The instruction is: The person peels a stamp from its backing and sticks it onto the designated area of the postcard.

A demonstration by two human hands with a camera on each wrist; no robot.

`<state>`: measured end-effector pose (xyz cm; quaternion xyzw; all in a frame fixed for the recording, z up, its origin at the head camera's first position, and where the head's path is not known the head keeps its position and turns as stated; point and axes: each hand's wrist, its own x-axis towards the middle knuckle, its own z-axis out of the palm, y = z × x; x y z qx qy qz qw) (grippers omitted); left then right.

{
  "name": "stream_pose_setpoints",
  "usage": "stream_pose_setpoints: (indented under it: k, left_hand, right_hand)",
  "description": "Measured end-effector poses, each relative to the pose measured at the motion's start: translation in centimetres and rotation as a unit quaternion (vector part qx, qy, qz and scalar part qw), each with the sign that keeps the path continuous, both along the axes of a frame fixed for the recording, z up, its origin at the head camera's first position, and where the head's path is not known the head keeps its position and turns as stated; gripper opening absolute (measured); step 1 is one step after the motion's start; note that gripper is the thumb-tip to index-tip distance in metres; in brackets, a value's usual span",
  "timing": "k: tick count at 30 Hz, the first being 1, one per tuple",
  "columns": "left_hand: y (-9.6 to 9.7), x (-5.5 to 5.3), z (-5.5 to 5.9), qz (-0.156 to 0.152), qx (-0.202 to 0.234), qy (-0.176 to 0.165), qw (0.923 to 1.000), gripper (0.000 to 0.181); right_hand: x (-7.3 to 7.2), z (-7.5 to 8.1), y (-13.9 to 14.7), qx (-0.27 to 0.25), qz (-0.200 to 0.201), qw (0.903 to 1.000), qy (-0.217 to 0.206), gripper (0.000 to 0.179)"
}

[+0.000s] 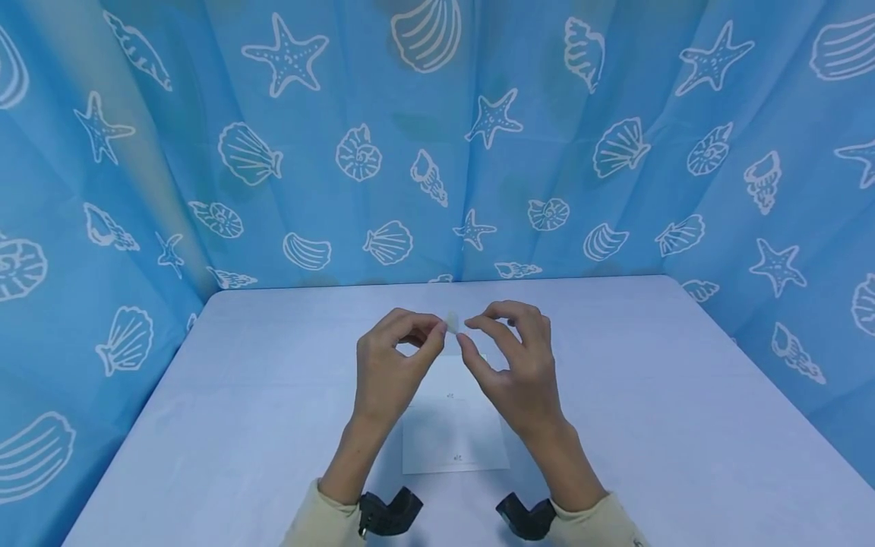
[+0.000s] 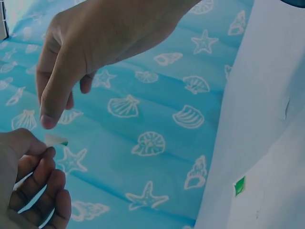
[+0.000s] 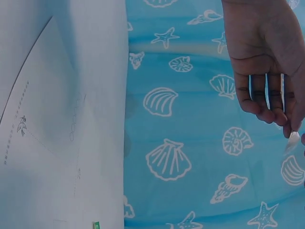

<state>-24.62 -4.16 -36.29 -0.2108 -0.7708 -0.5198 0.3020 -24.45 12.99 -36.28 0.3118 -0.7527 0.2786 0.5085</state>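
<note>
My left hand point(image 1: 399, 357) pinches a small whitish, translucent piece point(image 1: 452, 322) between thumb and forefinger, above the far part of the white paper point(image 1: 437, 448). In the left wrist view this piece point(image 2: 55, 139) shows a green corner; what it is I cannot tell. Just to its right is my right hand point(image 1: 519, 365), thumb and forefinger spread and nothing held between them. Seen from the right wrist, my left hand point(image 3: 267, 62) holds the pale piece point(image 3: 292, 139), and only a sliver of my right hand shows at the frame's edge.
The paper lies on a white-covered table point(image 1: 239, 425) and bears faint print, a small bird drawing point(image 3: 22, 125) and a green mark point(image 2: 239, 186). A blue curtain point(image 1: 307, 182) with white shells and starfish hangs behind. Black wrist devices point(image 1: 391, 513) sit at both cuffs.
</note>
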Motion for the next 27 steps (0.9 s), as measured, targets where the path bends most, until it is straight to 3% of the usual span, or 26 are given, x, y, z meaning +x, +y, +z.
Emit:
stream_pose_setpoints:
  k: [6, 18, 27]
  left_hand:
    - [0.09, 0.28, 0.16, -0.023, -0.024, 0.027, 0.9991, 0.01]
    - [0.09, 0.34, 0.35, -0.024, -0.049, 0.056, 0.9969, 0.009]
    - [-0.2, 0.11, 0.31, -0.011, -0.051, 0.054, 0.9971, 0.009]
  right_hand:
    - [0.06, -0.13, -0.09, -0.01, 0.009, 0.9998, -0.013, 0.016]
    - [-0.04, -0.17, -0.05, -0.011, 0.026, 0.9994, -0.018, 0.012]
    - [-0.04, -0.09, 0.42, -0.028, 0.02, 0.9989, -0.033, 0.01]
